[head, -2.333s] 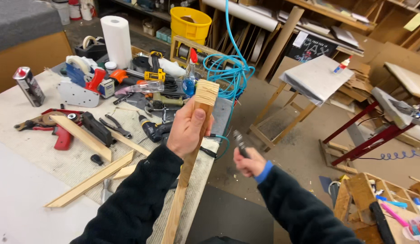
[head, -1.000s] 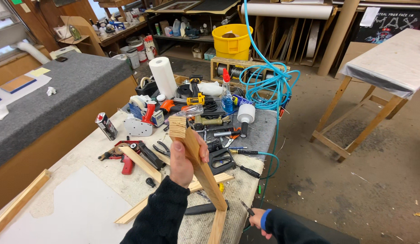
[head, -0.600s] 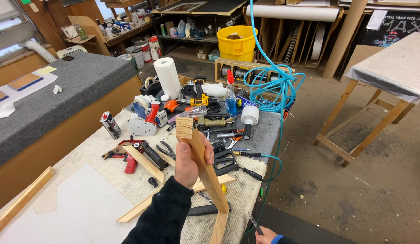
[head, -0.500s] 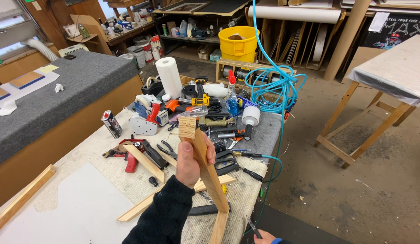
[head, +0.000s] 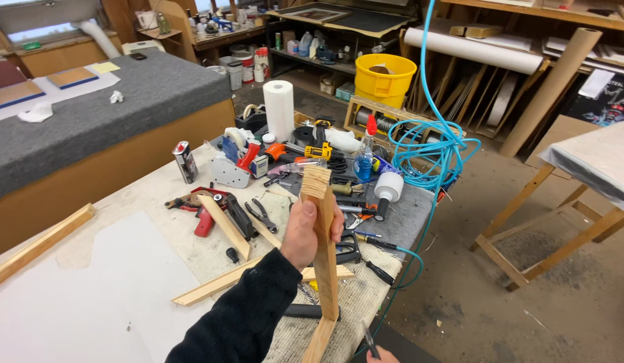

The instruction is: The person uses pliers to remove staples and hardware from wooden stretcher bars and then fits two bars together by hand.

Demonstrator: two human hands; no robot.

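Wood strip (head: 323, 249) held upright at frame centre.
Gripped mid-length by left hand (head: 305, 232), fingers clenched around it; right hand (head: 381, 355) barely visible at bottom edge, grip unclear. Best kept steady above cluttered bench (head: 123, 282), clear of pliers (head: 261, 215).

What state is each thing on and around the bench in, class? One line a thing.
Left hand: closed round the wood strip.
Wood strip: held upright, off the bench.
Right hand: at the frame's bottom edge, holding a thin dark tool.
Paper towel roll: standing upright.
Yellow bucket: upright, open-topped.
Blue hose: coiled, one end hanging from above.
Pliers: lying flat.
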